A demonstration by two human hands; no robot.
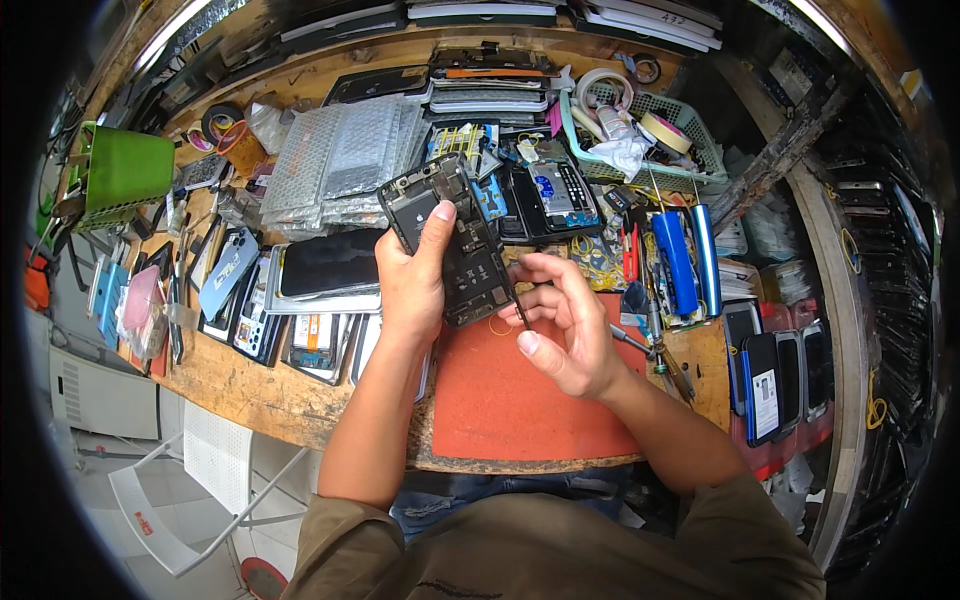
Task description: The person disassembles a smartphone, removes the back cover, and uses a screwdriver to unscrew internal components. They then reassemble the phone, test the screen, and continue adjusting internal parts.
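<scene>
My left hand (418, 262) grips an opened smartphone (470, 255), thumb across its face. Its back is off, so the dark battery, metal brackets and camera area show; it is tilted above the bench. At the phone's lower right edge is my right hand (565, 325), with fingers curled and the thumb below them. A thin dark strip (521, 310) lies between its fingertips, running along the phone's side; whether it is joined to the phone I cannot tell. Beneath both hands lies an orange-red work mat (530, 410).
Phones and bubble-wrap sheets (345, 150) crowd the wooden bench (270, 395). A green basket (690, 150) holds tape rolls. Blue cylinders (676, 262) and screwdrivers (680, 375) stand or lie right of the mat. A green bin (125, 170) is far left; a white folding chair (215, 465) stands below.
</scene>
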